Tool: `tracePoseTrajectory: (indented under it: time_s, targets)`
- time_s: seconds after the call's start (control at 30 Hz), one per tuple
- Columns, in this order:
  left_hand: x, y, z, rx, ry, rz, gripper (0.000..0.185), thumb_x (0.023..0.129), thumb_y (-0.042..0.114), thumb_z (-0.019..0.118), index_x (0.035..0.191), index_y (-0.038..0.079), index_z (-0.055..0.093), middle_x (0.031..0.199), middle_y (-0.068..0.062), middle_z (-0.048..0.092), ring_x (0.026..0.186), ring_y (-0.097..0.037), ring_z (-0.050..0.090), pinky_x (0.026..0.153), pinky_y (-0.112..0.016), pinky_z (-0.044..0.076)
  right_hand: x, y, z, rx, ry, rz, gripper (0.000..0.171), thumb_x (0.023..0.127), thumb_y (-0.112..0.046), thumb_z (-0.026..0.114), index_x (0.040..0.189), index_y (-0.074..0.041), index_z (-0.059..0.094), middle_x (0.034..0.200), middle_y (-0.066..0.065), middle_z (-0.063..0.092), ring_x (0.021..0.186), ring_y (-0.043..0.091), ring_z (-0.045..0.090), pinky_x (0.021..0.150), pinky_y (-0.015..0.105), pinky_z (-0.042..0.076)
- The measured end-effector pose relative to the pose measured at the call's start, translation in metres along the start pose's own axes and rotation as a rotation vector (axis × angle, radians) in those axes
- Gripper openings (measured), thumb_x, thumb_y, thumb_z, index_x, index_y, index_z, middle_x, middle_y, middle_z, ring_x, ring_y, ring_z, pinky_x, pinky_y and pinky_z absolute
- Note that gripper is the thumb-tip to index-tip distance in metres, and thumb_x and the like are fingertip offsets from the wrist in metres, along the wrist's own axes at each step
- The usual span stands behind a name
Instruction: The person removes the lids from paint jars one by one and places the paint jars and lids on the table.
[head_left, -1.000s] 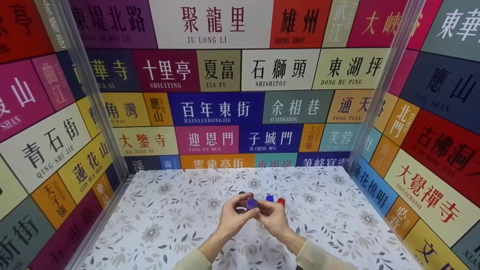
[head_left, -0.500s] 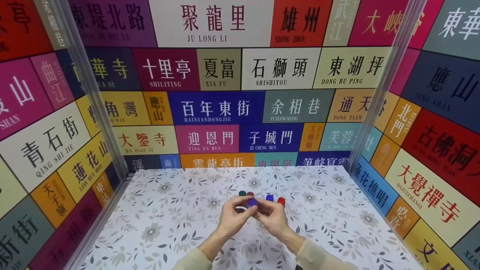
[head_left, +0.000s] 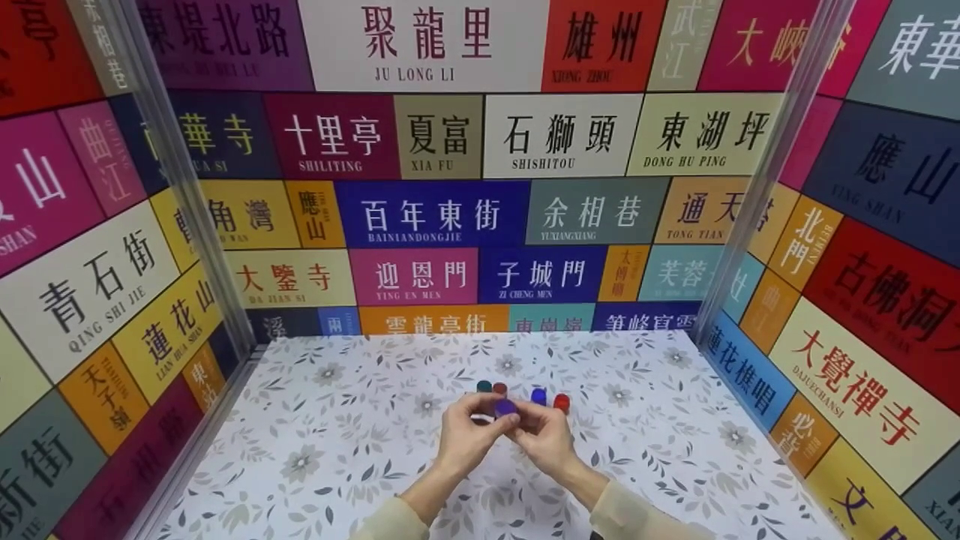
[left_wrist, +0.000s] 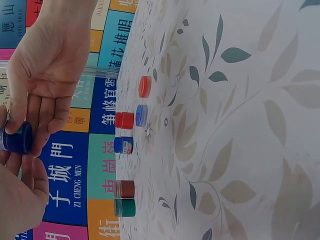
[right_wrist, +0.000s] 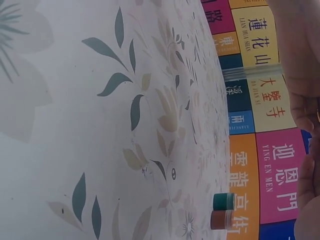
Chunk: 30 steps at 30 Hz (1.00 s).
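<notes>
Both hands meet over the table around a small paint jar with a purple top in the head view. In the left wrist view the same jar looks dark blue, its lower body partly hidden by fingers. My left hand holds the jar from the left, its thumb against the top. From the other side, the thumb and fingers of my right hand pinch it. Past the fingertips stand a green jar, a brown jar, a blue jar and a red jar.
Two shallower round pieces, one red and one blue, lie nearer than the standing jars in the left wrist view. A leaf-patterned cloth covers the table. Panels with coloured signs enclose the back and sides.
My left fingers have come down slightly, showing more of the green and brown jars behind. The purple top has tilted a little between the hands, with the thumb now over its edge.
</notes>
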<state>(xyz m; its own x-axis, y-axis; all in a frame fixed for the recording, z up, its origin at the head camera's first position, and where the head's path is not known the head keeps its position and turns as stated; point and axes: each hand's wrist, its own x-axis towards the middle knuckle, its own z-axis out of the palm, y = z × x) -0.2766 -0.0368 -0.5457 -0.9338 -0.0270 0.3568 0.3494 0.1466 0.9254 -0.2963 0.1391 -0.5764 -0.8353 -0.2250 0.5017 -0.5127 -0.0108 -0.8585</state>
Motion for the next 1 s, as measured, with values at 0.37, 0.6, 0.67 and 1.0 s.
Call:
tracePoseTrajectory:
  time_s: [0.37,0.6,0.67,1.0]
  targets:
    - [-0.0019,-0.0006,0.0046,0.037,0.026,-0.034,0.036,0.083,0.027,0.1,0.109,0.012,0.08,0.101,-0.008,0.082,0.094,-0.012,0.073,0.084,-0.025,0.062,-0.0017,-0.0015,-0.0005,-0.049,0.011,0.012,0.037,0.091,0.012,0.08,0.128,0.015,0.076,0.12,0.038,0.078,0.099,0.002,0.081,0.088,0.02,0.065]
    - [-0.0026,-0.001,0.0062,0.04,0.025,-0.041,0.036,0.084,0.03,0.1,0.109,0.014,0.079,0.102,-0.005,0.082,0.095,-0.013,0.073,0.086,-0.028,0.063,-0.0024,-0.0007,-0.0016,-0.066,0.011,0.006,0.038,0.092,0.01,0.082,0.129,0.016,0.075,0.12,0.037,0.078,0.099,0.001,0.081,0.088,0.02,0.066]
    - [-0.0026,-0.0006,0.0063,0.042,0.026,-0.043,0.036,0.084,0.031,0.1,0.109,0.016,0.079,0.102,-0.004,0.082,0.095,-0.012,0.073,0.086,-0.026,0.062,-0.0023,-0.0003,-0.0019,-0.072,0.013,0.0,0.037,0.092,0.011,0.082,0.128,0.016,0.075,0.118,0.037,0.079,0.098,0.001,0.081,0.086,0.02,0.066]
    - [-0.001,-0.0008,0.0069,0.03,0.028,-0.024,0.032,0.087,0.031,0.099,0.107,0.015,0.08,0.099,-0.006,0.082,0.093,-0.014,0.072,0.084,-0.028,0.062,-0.0015,0.0008,-0.0047,0.015,-0.034,-0.02,0.037,0.095,0.009,0.08,0.129,0.021,0.072,0.121,0.042,0.075,0.104,0.003,0.081,0.088,0.021,0.066]
